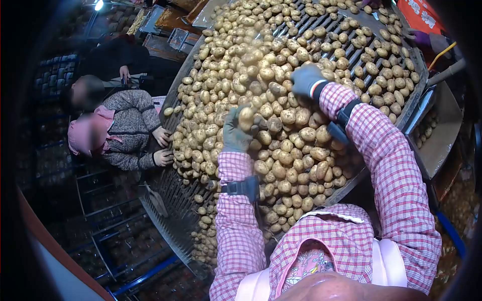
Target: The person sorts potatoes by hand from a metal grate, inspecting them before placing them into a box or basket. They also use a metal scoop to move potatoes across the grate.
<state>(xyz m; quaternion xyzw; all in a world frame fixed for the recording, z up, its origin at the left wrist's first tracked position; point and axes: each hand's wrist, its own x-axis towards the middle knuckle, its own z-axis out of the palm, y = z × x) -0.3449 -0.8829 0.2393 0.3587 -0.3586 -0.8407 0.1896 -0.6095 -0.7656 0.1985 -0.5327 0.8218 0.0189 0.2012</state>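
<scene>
Potatoes (296, 145) lay heaped across a slatted sorting table (170, 200) that ran from near centre up to the far right. The left hand (236, 131), in a grey glove, was raised above the heap and closed around a single potato (246, 118), which stood out between its fingers. The right hand (307, 80), also gloved in grey, rested farther off on the pile with its fingers curled down among the potatoes; whether it gripped one could not be told. Both sleeves were pink check, each with a dark strap near the wrist.

At the left edge of the table, two co-workers' hands (161, 146) lay touching the rim, just beside the outermost potatoes. On the right, a cardboard box (442, 135) stood against the table's side, with a few potatoes inside. At the far right corner, another person's purple-gloved hand (417, 36) reached onto the table.
</scene>
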